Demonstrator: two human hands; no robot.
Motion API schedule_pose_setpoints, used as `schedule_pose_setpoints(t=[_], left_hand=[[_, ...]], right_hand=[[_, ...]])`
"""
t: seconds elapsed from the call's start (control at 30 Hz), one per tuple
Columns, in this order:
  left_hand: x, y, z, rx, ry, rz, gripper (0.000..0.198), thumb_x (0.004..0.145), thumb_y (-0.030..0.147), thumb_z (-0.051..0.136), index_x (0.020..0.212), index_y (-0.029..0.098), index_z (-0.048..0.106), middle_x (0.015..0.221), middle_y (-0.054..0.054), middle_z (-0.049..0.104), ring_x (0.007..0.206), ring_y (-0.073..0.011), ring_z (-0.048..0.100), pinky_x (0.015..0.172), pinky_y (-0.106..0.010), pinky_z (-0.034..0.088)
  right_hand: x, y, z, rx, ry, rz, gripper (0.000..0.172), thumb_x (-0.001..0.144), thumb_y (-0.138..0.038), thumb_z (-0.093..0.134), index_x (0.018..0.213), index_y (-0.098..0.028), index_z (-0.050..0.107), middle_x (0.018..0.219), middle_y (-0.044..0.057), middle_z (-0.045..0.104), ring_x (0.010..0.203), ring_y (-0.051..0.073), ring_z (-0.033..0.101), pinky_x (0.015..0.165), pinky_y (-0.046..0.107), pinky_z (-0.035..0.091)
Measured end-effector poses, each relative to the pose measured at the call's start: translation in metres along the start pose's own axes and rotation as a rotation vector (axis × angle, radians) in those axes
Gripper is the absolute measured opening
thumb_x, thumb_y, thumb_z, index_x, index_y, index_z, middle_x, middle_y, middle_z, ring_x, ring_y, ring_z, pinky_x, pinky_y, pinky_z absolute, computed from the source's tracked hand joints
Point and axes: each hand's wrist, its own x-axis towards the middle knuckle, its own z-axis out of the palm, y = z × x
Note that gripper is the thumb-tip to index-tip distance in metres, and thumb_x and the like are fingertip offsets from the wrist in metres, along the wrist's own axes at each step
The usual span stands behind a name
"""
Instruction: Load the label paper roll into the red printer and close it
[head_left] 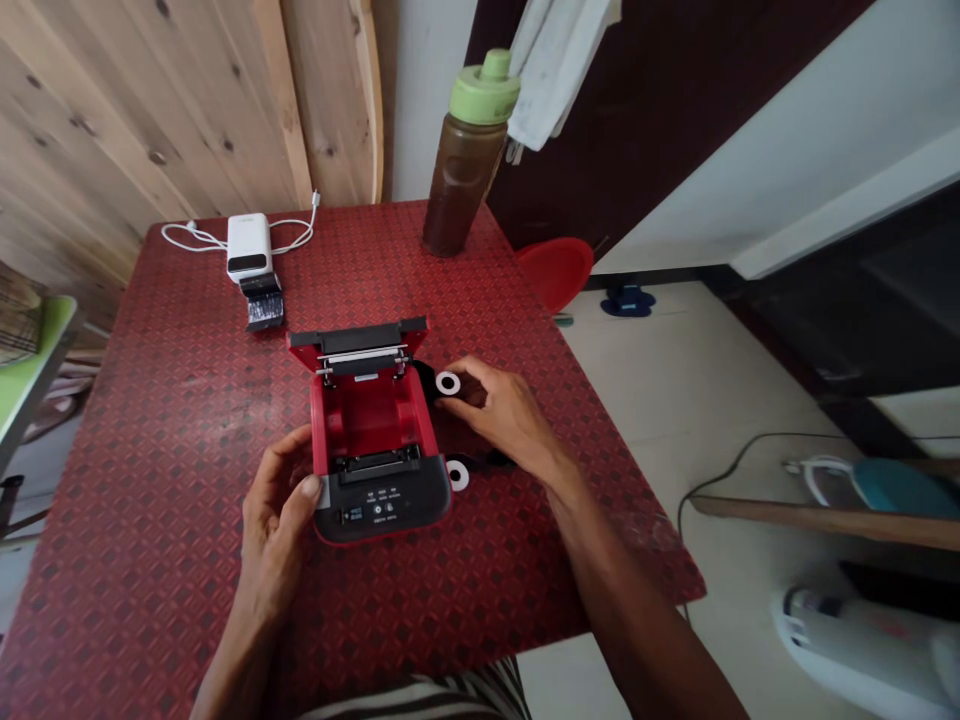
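"Where is the printer?"

"The red-and-black label printer sits near the middle of the patterned red table, its lid tipped up at the back and its red bay showing. A strip of tabletop runs between its front and the near edge, with a wider stretch out to the left."

"And the hands?"

"The left hand is closed on the printer's left side, thumb on the front corner, fingers curled along the wall. The right hand pinches a white-ringed black roll between thumb and forefinger, just outside the bay's right wall."

"What else is on that side?"

"A second white-ringed roll lies by the printer's front right corner; the right forearm hides some of what trails from it. Beyond the forearm, the tabletop runs on to the slanting right edge, where a red stool shows partly below."

"Towards the far edge?"

"A white power bank with a looped white cable is at the back left, a crumpled black wrapper touching its front. A green-capped bottle stands upright near the far right corner. Between those two lies a broad span of tabletop."
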Motion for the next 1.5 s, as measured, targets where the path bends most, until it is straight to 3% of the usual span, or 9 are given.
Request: schedule_pose_setpoints(t=[0.23,0.33,0.4,0.57,0.8,0.93,1.07,1.27,1.5], left_hand=[[0.0,-0.002,-0.002,0.024,-0.002,0.003,0.046,0.1,0.05,0.072,0.141,0.029,0.071,0.143,-0.006,0.074,0.134,-0.0322,0.069,0.115,-0.043,0.051],[0.0,-0.003,-0.004,0.044,-0.008,0.013,0.045,0.101,0.05,0.072,0.141,0.029,0.072,0.143,-0.006,0.074,0.133,-0.0308,0.069,0.111,-0.04,0.052],[0.0,-0.005,-0.005,0.05,-0.003,0.02,0.046,0.101,0.05,0.072,0.141,0.029,0.072,0.144,-0.006,0.074,0.132,-0.0306,0.069,0.111,-0.039,0.053],[0.0,-0.008,-0.006,0.039,0.003,0.029,0.048,0.1,0.051,0.073,0.142,0.029,0.071,0.144,-0.006,0.074,0.132,-0.0308,0.069,0.112,-0.041,0.053],[0.0,-0.006,-0.006,0.024,-0.02,0.017,0.047,0.101,0.05,0.071,0.144,0.03,0.07,0.144,-0.006,0.074,0.13,-0.0297,0.071,0.111,-0.04,0.054],[0.0,-0.001,-0.002,0.032,-0.022,0.04,0.045,0.101,0.051,0.072,0.139,0.027,0.071,0.139,-0.007,0.077,0.132,-0.0299,0.07,0.11,-0.039,0.054],[0.0,0.005,0.002,0.038,-0.024,0.027,0.049,0.1,0.052,0.073,0.14,0.025,0.07,0.137,-0.008,0.077,0.122,-0.0288,0.074,0.103,-0.039,0.058],[0.0,0.006,0.0,0.06,-0.046,0.031,0.05,0.1,0.053,0.072,0.14,0.023,0.069,0.134,-0.01,0.077,0.114,-0.0267,0.073,0.095,-0.039,0.059],[-0.001,0.008,-0.001,0.042,-0.064,0.008,0.05,0.101,0.053,0.071,0.141,0.024,0.066,0.123,-0.008,0.077,0.099,-0.0235,0.071,0.088,-0.039,0.058]], right_hand=[[-0.014,0.005,-0.011,-0.041,-0.032,0.033,0.038,0.093,-0.015,0.074,0.131,-0.022,0.069,0.115,0.006,0.083,0.098,0.022,0.078,0.085,0.038,0.059],[-0.029,0.01,-0.023,-0.068,-0.109,0.043,0.02,0.094,-0.01,0.07,0.107,-0.022,0.078,0.099,0.003,0.084,0.087,0.021,0.078,0.082,0.037,0.059],[-0.041,0.011,-0.031,-0.076,-0.201,0.03,0.022,0.088,-0.006,0.074,0.1,-0.024,0.081,0.098,0.001,0.085,0.088,0.021,0.079,0.083,0.037,0.06],[-0.064,0.008,-0.027,-0.008,-0.346,-0.062,0.053,0.085,-0.007,0.082,0.133,-0.027,0.075,0.139,0.007,0.078,0.127,0.025,0.073,0.111,0.044,0.055],[-0.07,0.007,0.001,0.107,-0.231,-0.092,0.02,0.093,-0.013,0.077,0.11,-0.024,0.075,0.111,0.004,0.081,0.104,0.022,0.076,0.094,0.04,0.06],[-0.079,-0.019,-0.037,0.017,-0.207,-0.076,0.022,0.101,-0.024,0.071,0.122,-0.029,0.073,0.12,0.003,0.082,0.108,0.023,0.079,0.095,0.04,0.062],[-0.072,-0.07,-0.063,-0.153,-0.227,-0.311,0.025,0.108,-0.029,0.063,0.133,-0.029,0.067,0.12,0.003,0.081,0.104,0.021,0.079,0.089,0.034,0.063],[-0.028,-0.112,-0.001,-0.617,-0.195,-0.538,0.025,0.103,-0.003,0.057,0.124,-0.014,0.066,0.112,0.013,0.076,0.104,0.03,0.072,0.096,0.047,0.061],[-0.007,-0.121,0.033,-0.77,-0.399,-0.408,0.026,0.102,0.003,0.055,0.115,-0.015,0.07,0.118,0.012,0.076,0.115,0.03,0.071,0.105,0.047,0.058]])
